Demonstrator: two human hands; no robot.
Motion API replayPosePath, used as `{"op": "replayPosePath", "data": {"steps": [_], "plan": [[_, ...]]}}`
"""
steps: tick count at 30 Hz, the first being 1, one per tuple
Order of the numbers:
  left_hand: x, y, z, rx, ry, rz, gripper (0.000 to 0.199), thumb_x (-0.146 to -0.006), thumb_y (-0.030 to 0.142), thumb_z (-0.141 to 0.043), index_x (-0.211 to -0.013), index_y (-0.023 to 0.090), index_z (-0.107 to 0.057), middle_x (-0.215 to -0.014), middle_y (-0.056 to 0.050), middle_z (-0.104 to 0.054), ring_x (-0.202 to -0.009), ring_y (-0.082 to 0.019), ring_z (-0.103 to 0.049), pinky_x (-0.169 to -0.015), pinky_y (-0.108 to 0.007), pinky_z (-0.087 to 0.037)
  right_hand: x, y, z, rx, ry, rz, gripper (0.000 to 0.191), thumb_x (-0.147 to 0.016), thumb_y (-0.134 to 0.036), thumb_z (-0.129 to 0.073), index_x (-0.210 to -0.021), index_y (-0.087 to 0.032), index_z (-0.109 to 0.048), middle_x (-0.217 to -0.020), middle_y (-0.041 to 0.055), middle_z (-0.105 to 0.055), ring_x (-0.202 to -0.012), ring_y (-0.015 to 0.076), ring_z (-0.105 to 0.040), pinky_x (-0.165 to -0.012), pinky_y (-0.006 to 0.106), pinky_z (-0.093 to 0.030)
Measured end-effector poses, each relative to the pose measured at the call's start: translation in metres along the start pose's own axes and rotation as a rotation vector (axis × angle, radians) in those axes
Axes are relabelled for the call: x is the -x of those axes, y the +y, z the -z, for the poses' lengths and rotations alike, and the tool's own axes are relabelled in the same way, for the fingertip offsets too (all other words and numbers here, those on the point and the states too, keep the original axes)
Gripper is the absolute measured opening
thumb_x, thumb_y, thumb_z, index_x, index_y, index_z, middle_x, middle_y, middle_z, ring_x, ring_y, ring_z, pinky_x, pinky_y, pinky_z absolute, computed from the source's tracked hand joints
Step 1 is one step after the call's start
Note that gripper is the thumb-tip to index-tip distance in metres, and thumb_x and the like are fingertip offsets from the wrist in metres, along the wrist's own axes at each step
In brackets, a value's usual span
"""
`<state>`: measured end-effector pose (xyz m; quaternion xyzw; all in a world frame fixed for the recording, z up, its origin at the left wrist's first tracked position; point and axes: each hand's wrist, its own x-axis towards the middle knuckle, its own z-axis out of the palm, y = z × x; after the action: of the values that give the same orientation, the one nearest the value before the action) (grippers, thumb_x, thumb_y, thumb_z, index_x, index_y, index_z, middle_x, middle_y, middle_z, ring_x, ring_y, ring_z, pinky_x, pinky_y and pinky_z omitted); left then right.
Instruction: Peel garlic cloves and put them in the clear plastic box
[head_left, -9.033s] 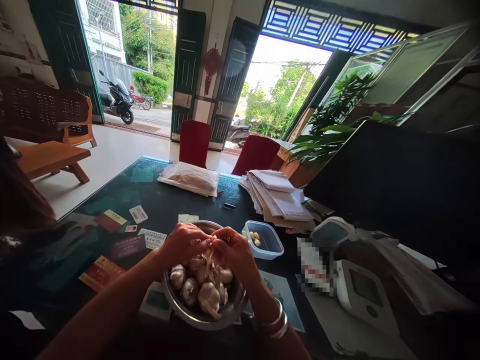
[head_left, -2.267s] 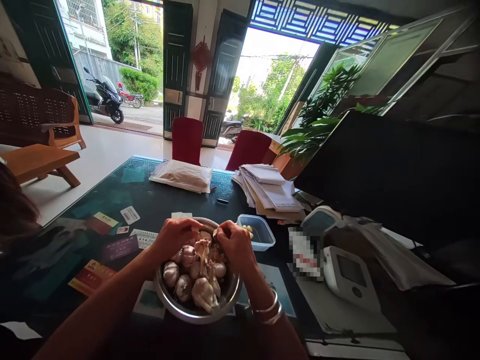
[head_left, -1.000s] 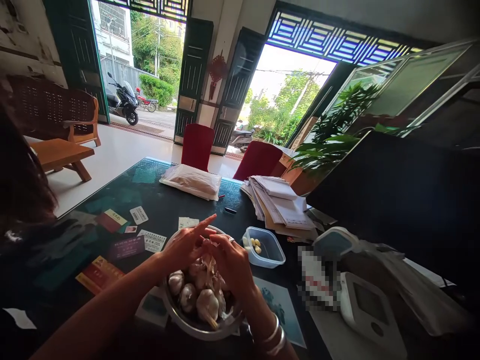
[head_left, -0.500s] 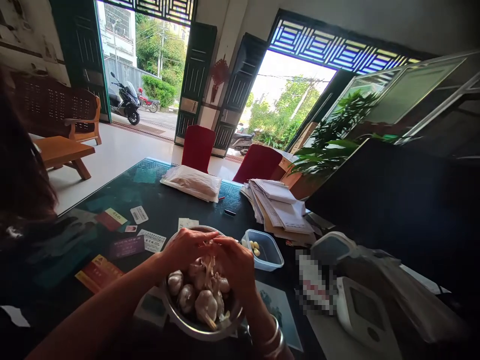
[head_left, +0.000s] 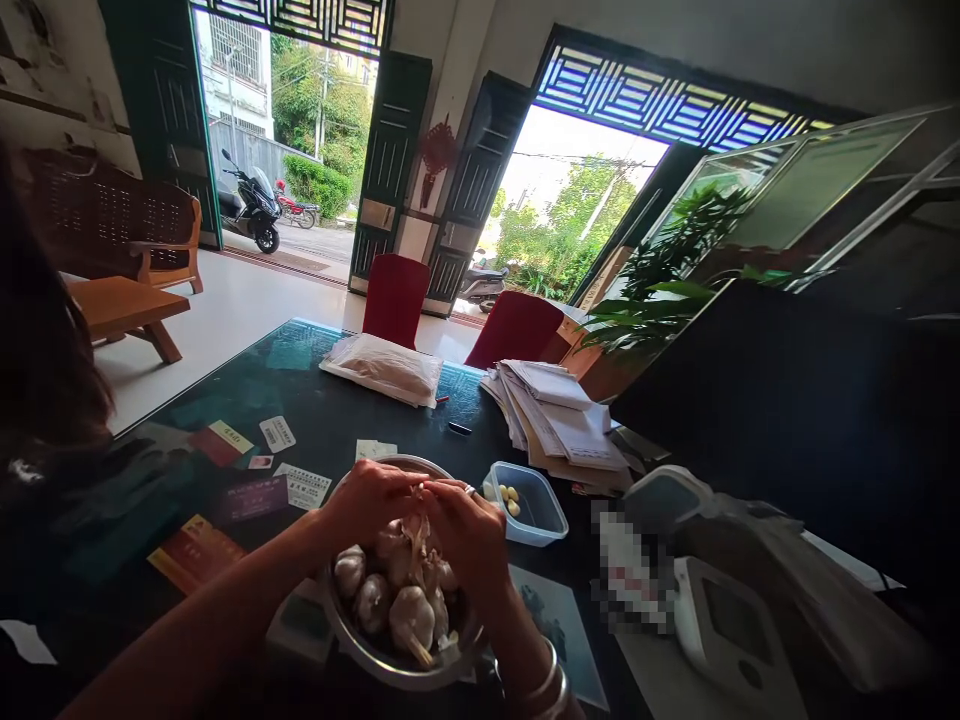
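Note:
A round metal bowl (head_left: pixel 409 677) holds several whole garlic bulbs (head_left: pixel 412 617) with dry stems. Over its far part my left hand (head_left: pixel 377 500) and my right hand (head_left: pixel 466 525) meet, their fingertips pinched together around a small pale piece that looks like garlic (head_left: pixel 417 491). Most of that piece is hidden by the fingers. A ring and bracelets show on my right hand and wrist. Just right of the bowl, a clear plastic container (head_left: pixel 546 512) has several peeled cloves (head_left: pixel 511 497) in its left side.
Cards (head_left: pixel 255 497) lie under the glass tabletop to the left. Farther back are a wrapped packet (head_left: pixel 386 368), a black pen cap (head_left: pixel 460 428) and stacked papers (head_left: pixel 551 410). A white device (head_left: pixel 731 620) and a dark monitor (head_left: pixel 780 400) stand at the right.
My fingers have drawn closer together and lowered slightly at the tips, still pinched over the bowl. The bulbs and the container look the same.

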<state>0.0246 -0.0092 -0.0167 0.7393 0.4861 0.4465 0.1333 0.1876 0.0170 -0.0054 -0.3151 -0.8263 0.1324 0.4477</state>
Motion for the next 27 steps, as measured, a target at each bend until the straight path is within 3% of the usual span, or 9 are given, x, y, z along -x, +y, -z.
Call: {"op": "replayPosePath", "data": {"steps": [8, 14, 19, 27], "plan": [[0.001, -0.001, -0.002, -0.002, -0.018, 0.015, 0.016, -0.076, 0.02, -0.061, -0.084, 0.019, -0.074, -0.068, 0.0, -0.072, -0.058, -0.012, -0.062, -0.06, -0.018, -0.046, 0.0, 0.002, -0.002, 0.054, -0.043, 0.005, 0.013, -0.084, -0.016, -0.052, -0.078, -0.021, -0.063, -0.075, 0.0013, -0.07, -0.071, 0.015, -0.065, -0.067, 0.026, -0.047], [0.0, 0.002, 0.001, 0.039, -0.075, 0.041, 0.023, -0.078, 0.024, -0.06, -0.096, 0.016, -0.072, -0.07, 0.0, -0.072, -0.062, -0.012, -0.062, -0.062, -0.017, -0.046, 0.002, 0.007, -0.005, 0.091, 0.003, 0.076, 0.013, -0.083, -0.015, -0.051, -0.076, -0.021, -0.06, -0.07, -0.0001, -0.068, -0.065, 0.0137, -0.063, -0.064, 0.024, -0.046], [0.0, 0.002, 0.0, 0.022, -0.086, 0.071, 0.023, -0.076, 0.021, -0.061, -0.096, 0.016, -0.073, -0.059, 0.002, -0.067, -0.056, -0.01, -0.057, -0.059, -0.016, -0.043, 0.003, 0.01, -0.007, 0.151, -0.017, 0.109, 0.015, -0.085, -0.016, -0.048, -0.076, -0.02, -0.059, -0.07, 0.0006, -0.066, -0.066, 0.0142, -0.062, -0.065, 0.024, -0.045], [-0.002, 0.006, 0.001, -0.007, -0.101, 0.066, 0.019, -0.077, 0.025, -0.061, -0.086, 0.014, -0.075, -0.055, 0.002, -0.063, -0.051, -0.008, -0.052, -0.054, -0.016, -0.039, 0.004, 0.012, -0.007, 0.131, -0.047, 0.025, 0.013, -0.083, -0.014, -0.048, -0.075, -0.019, -0.057, -0.07, 0.0, -0.064, -0.065, 0.0136, -0.058, -0.064, 0.024, -0.041]]}}
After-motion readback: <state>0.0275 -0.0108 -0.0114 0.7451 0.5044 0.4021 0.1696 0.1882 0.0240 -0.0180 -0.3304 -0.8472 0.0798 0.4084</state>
